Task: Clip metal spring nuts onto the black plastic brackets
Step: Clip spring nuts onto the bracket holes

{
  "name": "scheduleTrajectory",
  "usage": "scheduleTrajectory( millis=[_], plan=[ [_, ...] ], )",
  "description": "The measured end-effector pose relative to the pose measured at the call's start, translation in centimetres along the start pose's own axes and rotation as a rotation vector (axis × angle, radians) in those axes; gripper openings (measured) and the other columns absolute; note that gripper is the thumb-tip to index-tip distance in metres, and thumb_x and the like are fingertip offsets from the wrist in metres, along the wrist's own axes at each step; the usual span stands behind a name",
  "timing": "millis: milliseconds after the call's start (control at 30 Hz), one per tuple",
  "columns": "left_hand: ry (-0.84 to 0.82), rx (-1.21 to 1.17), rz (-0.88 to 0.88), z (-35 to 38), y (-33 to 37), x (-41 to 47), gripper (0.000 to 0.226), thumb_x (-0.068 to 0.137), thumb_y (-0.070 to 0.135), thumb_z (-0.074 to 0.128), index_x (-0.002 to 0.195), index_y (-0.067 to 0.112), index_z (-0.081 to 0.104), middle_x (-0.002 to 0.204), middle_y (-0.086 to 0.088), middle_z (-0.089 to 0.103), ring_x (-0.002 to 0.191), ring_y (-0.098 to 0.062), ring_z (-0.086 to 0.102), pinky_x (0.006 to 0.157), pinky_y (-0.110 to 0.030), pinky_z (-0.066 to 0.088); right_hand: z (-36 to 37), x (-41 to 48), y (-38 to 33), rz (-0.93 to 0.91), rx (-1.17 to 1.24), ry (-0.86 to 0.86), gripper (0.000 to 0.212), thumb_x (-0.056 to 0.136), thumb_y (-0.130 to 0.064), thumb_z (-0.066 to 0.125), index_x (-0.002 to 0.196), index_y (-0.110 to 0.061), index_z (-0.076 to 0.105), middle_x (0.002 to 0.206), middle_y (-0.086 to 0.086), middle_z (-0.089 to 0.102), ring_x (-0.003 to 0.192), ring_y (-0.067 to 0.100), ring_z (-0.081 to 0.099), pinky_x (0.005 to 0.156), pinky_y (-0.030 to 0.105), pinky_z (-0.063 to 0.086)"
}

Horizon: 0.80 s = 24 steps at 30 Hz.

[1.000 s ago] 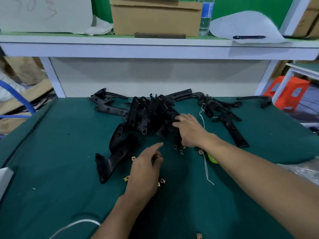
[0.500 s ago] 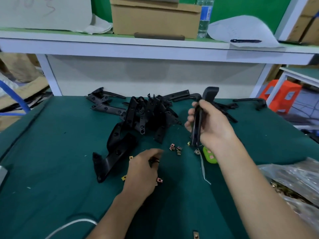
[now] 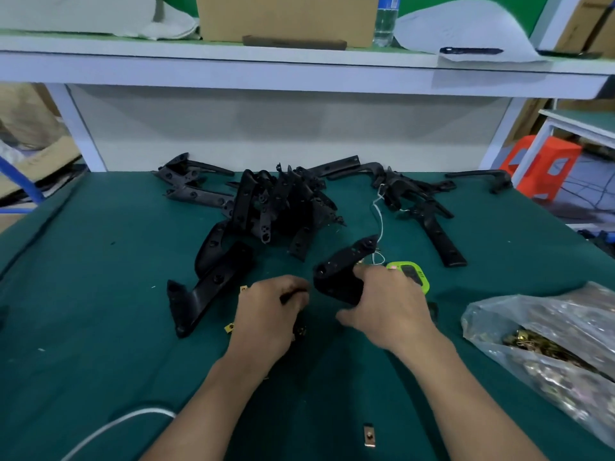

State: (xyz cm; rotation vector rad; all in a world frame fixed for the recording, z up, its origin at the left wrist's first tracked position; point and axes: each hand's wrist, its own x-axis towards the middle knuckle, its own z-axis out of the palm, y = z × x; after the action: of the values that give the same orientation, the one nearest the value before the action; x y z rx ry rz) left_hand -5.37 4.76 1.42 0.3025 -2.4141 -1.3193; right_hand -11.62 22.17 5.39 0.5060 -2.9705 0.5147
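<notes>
Green bench mat (image 3: 100, 294) with bracket pile (image 3: 279, 207). Right hand (image 3: 392, 311) grips one black bracket (image 3: 342, 267). Left hand (image 3: 266, 314) curled beside loose spring nuts (image 3: 229, 327), can't tell if holding any.

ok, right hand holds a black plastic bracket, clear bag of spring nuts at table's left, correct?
No: head view shows the clear plastic bag of metal spring nuts at the green table's right. Right hand does hold the black plastic bracket.

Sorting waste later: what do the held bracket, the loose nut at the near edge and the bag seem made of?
Bracket: matte black, moulded holes, likely plastic. Nut: brassy sheen, thin flat plate, likely plated metal. Bag: clear, crinkled, glossy, likely plastic film.
</notes>
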Motion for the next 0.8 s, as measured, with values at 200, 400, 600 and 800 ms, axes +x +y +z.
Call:
scheduleTrajectory(
  millis=[200, 400, 600, 800],
  plan=[
    [0.031, 0.007, 0.008, 0.1, 0.3, -0.2, 0.016, 0.094, 0.021, 0.068, 0.093, 0.035, 0.076, 0.082, 0.035, 0.067, 0.078, 0.01, 0.064, 0.064, -0.005, 0.045, 1.4, 0.1, -0.1, -0.122, -0.275, 0.138, 0.029, 0.075, -0.017, 0.069, 0.099, -0.033, 0.067, 0.068, -0.005, 0.062, 0.07, 0.026, 0.063, 0.051, 0.032, 0.023],
    [0.031, -0.117, -0.038, 0.0, 0.4, 0.0, 0.026, 0.087, 0.011, 0.075, 0.087, 0.037, 0.076, 0.082, 0.03, 0.072, 0.081, 0.012, 0.067, 0.07, -0.002, 0.047, 2.1, 0.4, 0.5, -0.129, -0.145, 0.154, 0.021, 0.078, -0.028, 0.072, 0.099, -0.03, 0.067, 0.075, -0.002, 0.068, 0.078, 0.029, 0.065, 0.059, 0.032, 0.032],
    [-0.037, -0.344, -0.073, 0.0, 1.0, 0.0, 0.032, 0.09, -0.006, 0.069, 0.091, 0.026, 0.076, 0.085, 0.014, 0.078, 0.085, -0.002, 0.074, 0.076, -0.008, 0.052, 2.0, 0.7, -0.1, -0.034, 0.504, 0.104, 0.008, 0.087, -0.031, 0.067, 0.089, -0.024, 0.063, 0.078, -0.007, 0.068, 0.08, 0.019, 0.063, 0.065, 0.03, 0.048],
    [-0.125, -0.362, -0.054, 0.0, 1.1, -0.1, 0.023, 0.091, -0.004, 0.069, 0.091, 0.017, 0.078, 0.079, 0.006, 0.079, 0.077, -0.006, 0.075, 0.07, -0.009, 0.052, 1.6, 0.1, -0.5, -0.149, 0.585, 0.072, 0.014, 0.072, -0.036, 0.074, 0.075, -0.026, 0.065, 0.07, -0.016, 0.068, 0.069, -0.001, 0.063, 0.054, 0.015, 0.044]
  ],
)
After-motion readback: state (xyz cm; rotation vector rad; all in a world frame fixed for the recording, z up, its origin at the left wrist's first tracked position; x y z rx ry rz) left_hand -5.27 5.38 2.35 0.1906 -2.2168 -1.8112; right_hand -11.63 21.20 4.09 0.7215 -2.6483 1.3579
